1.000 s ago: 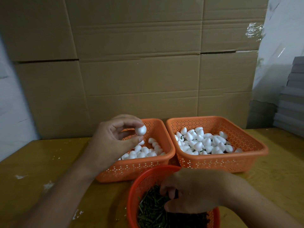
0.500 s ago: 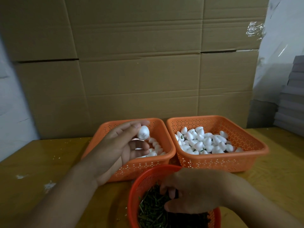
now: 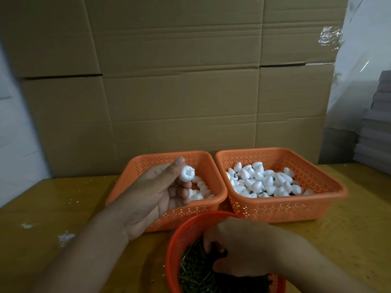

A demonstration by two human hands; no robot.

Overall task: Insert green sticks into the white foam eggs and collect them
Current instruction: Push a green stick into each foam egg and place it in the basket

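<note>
So over the last second our left hand (image 3: 156,193) has turned palm-up, and the foam egg (image 3: 187,174) pinched between thumb and fingers now shows its hollowed end to us, above the left orange basket (image 3: 169,216). Right hand (image 3: 239,248) is still curled into the green sticks (image 3: 194,273) in the red bowl (image 3: 182,235); can't tell if it's got one. Insertion looks next.

I see my left hand (image 3: 157,193) and right hand (image 3: 243,248) bare, both forearms uncovered, no sleeves, gloves or rings.
</note>
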